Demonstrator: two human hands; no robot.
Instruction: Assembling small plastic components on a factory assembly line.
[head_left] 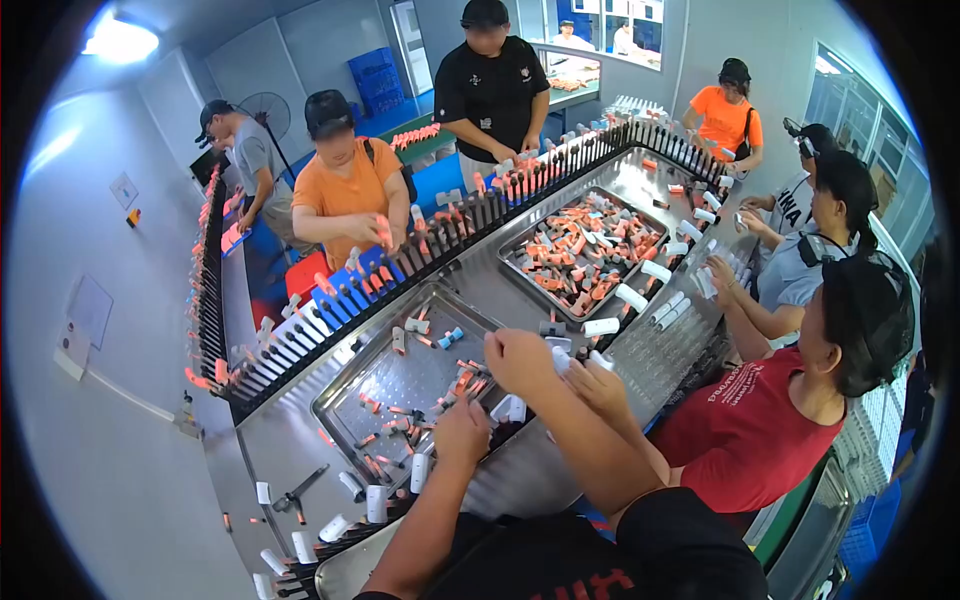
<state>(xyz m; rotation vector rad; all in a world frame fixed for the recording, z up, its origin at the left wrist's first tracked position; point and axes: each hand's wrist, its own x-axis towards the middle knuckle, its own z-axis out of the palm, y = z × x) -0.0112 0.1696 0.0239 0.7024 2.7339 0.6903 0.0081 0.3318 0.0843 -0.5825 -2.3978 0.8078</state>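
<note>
My left hand (462, 434) is closed over the near edge of a shallow metal tray (328, 408). Its fingers are curled beside small orange and black parts (468, 382), and anything inside them is hidden. A white cylindrical piece (511, 408) stands just right of that hand. My right hand (520, 362) is raised beyond the tray's right corner, curled into a closed shape with its back toward me. I cannot make out what it holds, if anything. Close on its right, a co-worker's hand (597, 388) is beside a white piece (561, 360).
A second metal tray (512, 262) is heaped with orange, grey and black parts. Racks of black upright pegs (490, 210) edge the metal table. White cylinders (376, 503) line the near side; a dark tool-like piece (298, 492) lies left. Co-workers stand around, one in red (745, 430) close at right.
</note>
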